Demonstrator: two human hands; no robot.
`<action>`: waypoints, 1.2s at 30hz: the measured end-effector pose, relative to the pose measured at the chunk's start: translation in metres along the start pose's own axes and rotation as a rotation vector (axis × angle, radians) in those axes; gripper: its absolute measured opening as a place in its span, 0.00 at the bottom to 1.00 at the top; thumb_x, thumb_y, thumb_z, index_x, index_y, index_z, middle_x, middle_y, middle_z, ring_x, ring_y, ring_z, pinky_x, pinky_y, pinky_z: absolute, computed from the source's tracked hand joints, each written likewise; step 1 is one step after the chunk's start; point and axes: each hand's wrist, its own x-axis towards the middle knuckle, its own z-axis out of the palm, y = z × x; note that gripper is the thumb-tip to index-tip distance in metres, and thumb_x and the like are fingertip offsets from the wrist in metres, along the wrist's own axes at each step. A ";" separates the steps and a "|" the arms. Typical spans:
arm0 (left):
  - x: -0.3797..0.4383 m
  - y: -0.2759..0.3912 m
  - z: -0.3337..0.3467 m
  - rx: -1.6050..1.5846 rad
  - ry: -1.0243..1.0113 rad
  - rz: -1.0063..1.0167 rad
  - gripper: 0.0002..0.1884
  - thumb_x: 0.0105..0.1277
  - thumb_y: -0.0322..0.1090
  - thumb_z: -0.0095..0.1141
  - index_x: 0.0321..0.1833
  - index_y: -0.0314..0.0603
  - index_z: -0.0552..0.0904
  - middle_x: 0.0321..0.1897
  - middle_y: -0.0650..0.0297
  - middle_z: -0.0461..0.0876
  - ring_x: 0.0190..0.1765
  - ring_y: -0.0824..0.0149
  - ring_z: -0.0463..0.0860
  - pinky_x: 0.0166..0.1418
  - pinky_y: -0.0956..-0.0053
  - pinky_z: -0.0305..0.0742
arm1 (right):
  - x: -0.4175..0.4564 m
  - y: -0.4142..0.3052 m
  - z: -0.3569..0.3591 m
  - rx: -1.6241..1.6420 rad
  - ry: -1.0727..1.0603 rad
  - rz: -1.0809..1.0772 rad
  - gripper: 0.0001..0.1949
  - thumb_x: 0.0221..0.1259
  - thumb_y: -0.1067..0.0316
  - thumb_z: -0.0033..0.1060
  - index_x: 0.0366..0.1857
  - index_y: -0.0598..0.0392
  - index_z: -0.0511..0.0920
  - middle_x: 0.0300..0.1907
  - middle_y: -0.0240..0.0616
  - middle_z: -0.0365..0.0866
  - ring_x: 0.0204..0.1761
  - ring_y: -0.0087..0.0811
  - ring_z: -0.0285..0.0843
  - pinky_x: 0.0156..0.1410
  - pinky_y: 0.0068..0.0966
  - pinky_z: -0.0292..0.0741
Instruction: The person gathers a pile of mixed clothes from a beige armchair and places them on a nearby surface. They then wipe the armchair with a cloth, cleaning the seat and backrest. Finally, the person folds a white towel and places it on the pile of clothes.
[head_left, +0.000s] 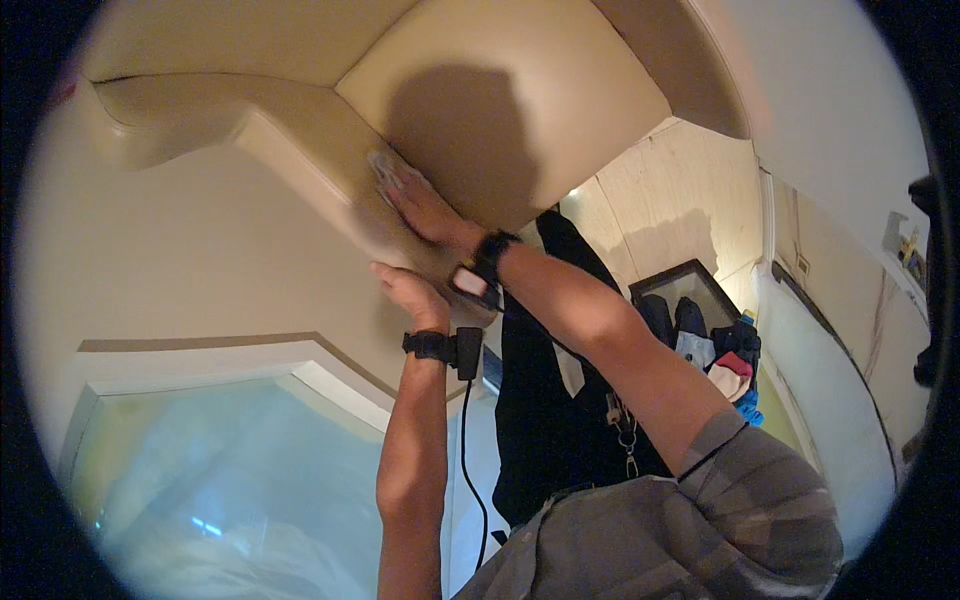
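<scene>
A tan leather-like sofa fills the upper view, with its seat cushion (592, 112) and its armrest (300, 127). My right hand (420, 202) presses a pale, thin cloth or foamy covering (388, 171) flat on the armrest beside the cushion seam; which of the two it is, I cannot tell. My left hand (416, 294) rests against the armrest's outer side near its front end, fingers apart and holding nothing visible. Both wrists wear black straps with small box-like devices. A cable hangs from the left device (470, 352).
A white-framed glass pane (240, 480) lies at lower left, beside the beige wall (187, 247). Pale floor tiles (675, 180) show at right. A dark-rimmed tray or box (694, 281) and a pile of dark, red and blue items (731, 360) are beyond my legs.
</scene>
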 end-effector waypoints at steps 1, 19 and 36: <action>-0.001 -0.001 0.001 -0.004 -0.005 -0.013 0.39 0.81 0.60 0.34 0.72 0.22 0.66 0.70 0.44 0.71 0.66 0.50 0.74 0.74 0.59 0.67 | -0.030 0.023 -0.002 -0.036 0.003 0.025 0.38 0.81 0.42 0.32 0.80 0.64 0.49 0.83 0.57 0.43 0.86 0.48 0.35 0.87 0.37 0.37; -0.001 0.003 0.008 -0.069 -0.212 -0.072 0.42 0.82 0.62 0.27 0.72 0.19 0.67 0.71 0.41 0.71 0.67 0.47 0.75 0.74 0.57 0.67 | -0.090 -0.035 -0.002 0.077 0.103 0.009 0.32 0.81 0.46 0.38 0.76 0.62 0.61 0.76 0.59 0.63 0.78 0.55 0.60 0.82 0.39 0.56; 0.026 0.103 0.023 1.070 -0.595 1.453 0.06 0.61 0.34 0.64 0.40 0.45 0.86 0.54 0.61 0.85 0.64 0.55 0.78 0.78 0.43 0.59 | -0.034 -0.045 -0.208 -0.600 0.554 -0.217 0.29 0.81 0.48 0.42 0.71 0.62 0.70 0.68 0.60 0.74 0.72 0.53 0.69 0.77 0.40 0.64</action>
